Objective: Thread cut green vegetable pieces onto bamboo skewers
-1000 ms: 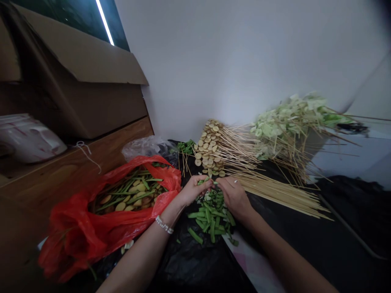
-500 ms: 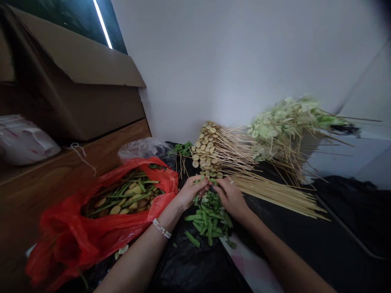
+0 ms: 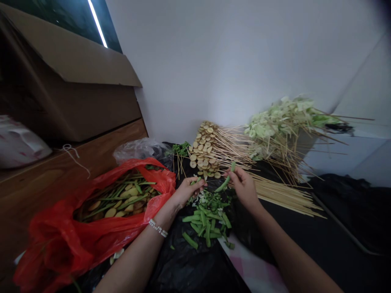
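Observation:
My right hand (image 3: 247,190) pinches a long green bean (image 3: 225,182), which slants down to the left from the fingers. My left hand (image 3: 185,191), with a beaded bracelet on the wrist, is closed around a short green bean piece (image 3: 196,181). A thin pale strand seems to stretch between the two hands, too fine to make out well. Below them, a heap of snapped green bean pieces (image 3: 207,224) lies on a black plastic bag (image 3: 186,272). Small trimmings (image 3: 210,201) are mixed in at the far side of the heap.
At left, a red plastic bag (image 3: 104,236) holds sliced potatoes and green stalks. Skewered potato slices (image 3: 204,148) and skewered cabbage (image 3: 275,118) are piled by the wall. Bare bamboo skewers (image 3: 287,195) lie at right. A cardboard box (image 3: 100,101) stands at back left.
My hands were close together over the beans and have now separated. The right hand has moved right, bringing a long green bean into clear view.

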{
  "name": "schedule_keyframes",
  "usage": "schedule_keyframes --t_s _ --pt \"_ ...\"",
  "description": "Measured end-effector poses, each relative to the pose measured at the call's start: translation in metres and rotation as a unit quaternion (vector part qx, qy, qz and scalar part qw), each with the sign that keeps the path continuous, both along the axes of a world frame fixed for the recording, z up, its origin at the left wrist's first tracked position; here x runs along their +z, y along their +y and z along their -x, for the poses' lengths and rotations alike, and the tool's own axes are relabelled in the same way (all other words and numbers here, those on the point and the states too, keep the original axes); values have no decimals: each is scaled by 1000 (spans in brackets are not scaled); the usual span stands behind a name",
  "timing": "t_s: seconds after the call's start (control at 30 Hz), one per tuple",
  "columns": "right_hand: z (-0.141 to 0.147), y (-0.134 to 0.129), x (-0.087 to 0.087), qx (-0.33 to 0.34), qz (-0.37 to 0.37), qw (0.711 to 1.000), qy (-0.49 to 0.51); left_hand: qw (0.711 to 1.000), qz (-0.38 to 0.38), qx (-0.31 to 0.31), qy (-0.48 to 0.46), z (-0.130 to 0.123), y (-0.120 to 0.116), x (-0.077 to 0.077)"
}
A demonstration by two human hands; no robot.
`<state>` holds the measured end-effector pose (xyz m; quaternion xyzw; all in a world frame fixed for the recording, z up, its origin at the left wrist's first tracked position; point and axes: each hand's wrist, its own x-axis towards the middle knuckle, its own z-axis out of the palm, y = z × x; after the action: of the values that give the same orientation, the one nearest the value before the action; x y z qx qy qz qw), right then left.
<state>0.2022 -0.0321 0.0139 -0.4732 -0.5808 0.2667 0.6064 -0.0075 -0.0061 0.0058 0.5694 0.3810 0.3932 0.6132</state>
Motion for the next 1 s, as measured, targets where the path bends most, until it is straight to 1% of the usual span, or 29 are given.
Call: schedule_keyframes --t_s 0.13,0.2,0.23,0.3,0.37,0.4,0.43,0.47,0.57,0.63,0.7,0.9,0.93,1.0 --pt "-14 6 7 -40 -11 996 81 998 19 36 39 6 8 -8" --pt "-21 8 9 -64 -15 991 120 994 14 66 88 9 13 -13" --pt "-24 9 10 -74 -16 988 135 989 -4 85 120 10 14 -16" --pt "-26 10 10 -82 -16 985 149 974 -66 125 175 10 16 -19" --pt "-22 9 9 -70 -9 988 140 961 -130 153 191 8 15 -18" --pt "-19 8 8 -58 -3 989 133 959 -149 154 186 6 13 -16" --pt "-14 7 7 -43 1 991 127 960 -159 146 179 4 11 -13" --pt "-9 6 6 -28 5 992 121 964 -162 124 172 2 8 -10" --pt "4 2 2 5 8 994 106 969 -180 36 168 -5 -2 -3" --pt "9 1 -1 15 10 995 100 964 -198 -6 180 -8 -7 1" --pt "12 0 -2 20 10 995 98 957 -213 -30 195 -10 -10 4" --pt "13 -2 0 19 11 995 95 949 -229 -63 207 -9 -13 6" --pt "13 -3 0 19 11 996 92 947 -235 -56 211 -9 -13 5" --pt "14 -4 1 21 12 996 80 940 -255 -20 224 -8 -12 3"
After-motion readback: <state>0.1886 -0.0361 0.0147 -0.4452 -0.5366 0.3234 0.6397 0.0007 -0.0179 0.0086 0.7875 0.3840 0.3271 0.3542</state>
